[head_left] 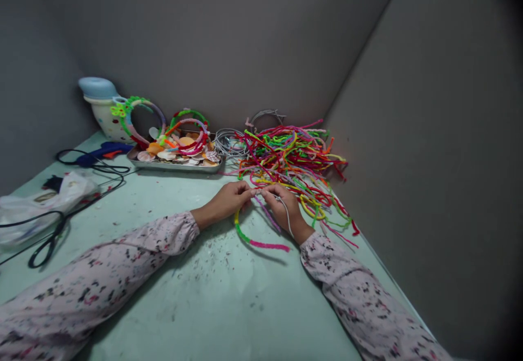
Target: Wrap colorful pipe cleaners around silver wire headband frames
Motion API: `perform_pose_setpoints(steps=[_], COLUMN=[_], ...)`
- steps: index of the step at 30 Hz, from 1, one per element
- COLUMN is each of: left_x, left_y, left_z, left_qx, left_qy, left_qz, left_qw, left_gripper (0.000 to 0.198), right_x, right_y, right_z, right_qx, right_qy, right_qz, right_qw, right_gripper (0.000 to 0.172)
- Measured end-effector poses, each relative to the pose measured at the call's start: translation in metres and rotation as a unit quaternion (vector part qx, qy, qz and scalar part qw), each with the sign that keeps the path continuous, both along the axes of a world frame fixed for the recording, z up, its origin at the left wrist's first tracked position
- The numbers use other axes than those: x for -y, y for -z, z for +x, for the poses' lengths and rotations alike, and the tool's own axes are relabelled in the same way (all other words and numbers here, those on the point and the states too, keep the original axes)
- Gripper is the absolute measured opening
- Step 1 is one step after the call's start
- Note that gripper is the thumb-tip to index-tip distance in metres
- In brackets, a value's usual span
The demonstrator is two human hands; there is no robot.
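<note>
My left hand (pixel 235 199) and my right hand (pixel 283 208) meet fingertip to fingertip over the table, both pinched closed. From under my left hand curves a wire wrapped in yellow, green and pink pipe cleaner (pixel 261 245), its pink end free. A bare grey wire (pixel 287 214) runs from my right fingers back over the hand. Between the hands hangs a purple pipe cleaner (pixel 267 214), its upper end at the fingertips. Just behind my hands lies a heap of colourful pipe cleaners (pixel 290 154).
A metal tray (pixel 175 167) of seashells with wrapped hoops stands at the back, beside coiled grey wire (pixel 231 142). Left are a boot-shaped container (pixel 107 113), a blue glue gun (pixel 100 153), a black cord (pixel 61 219) and a plastic bag (pixel 77 189). Walls edge the table.
</note>
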State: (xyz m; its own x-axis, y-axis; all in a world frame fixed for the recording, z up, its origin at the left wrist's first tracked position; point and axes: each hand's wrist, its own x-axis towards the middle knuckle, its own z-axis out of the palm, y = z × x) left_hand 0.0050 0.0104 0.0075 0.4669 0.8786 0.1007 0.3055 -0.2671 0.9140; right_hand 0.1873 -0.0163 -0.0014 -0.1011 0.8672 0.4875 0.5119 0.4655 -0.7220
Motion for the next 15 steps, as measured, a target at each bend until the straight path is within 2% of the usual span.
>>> perform_pose_setpoints(steps=[6, 15], left_x=[-0.001, 0.007], left_y=[0.002, -0.009], left_z=[0.0, 0.002], left_qx=[-0.055, -0.156], left_qy=[-0.02, -0.04], left_qz=[0.055, 0.149], left_qw=[0.997, 0.976], left_gripper=[0.03, 0.024], right_x=[0.0, -0.001], right_y=[0.0, 0.001], right_z=[0.0, 0.0], right_qx=[0.003, 0.004], right_qy=[0.004, 0.007], right_qz=[0.001, -0.002], right_qw=[1.0, 1.0], right_gripper=[0.02, 0.022])
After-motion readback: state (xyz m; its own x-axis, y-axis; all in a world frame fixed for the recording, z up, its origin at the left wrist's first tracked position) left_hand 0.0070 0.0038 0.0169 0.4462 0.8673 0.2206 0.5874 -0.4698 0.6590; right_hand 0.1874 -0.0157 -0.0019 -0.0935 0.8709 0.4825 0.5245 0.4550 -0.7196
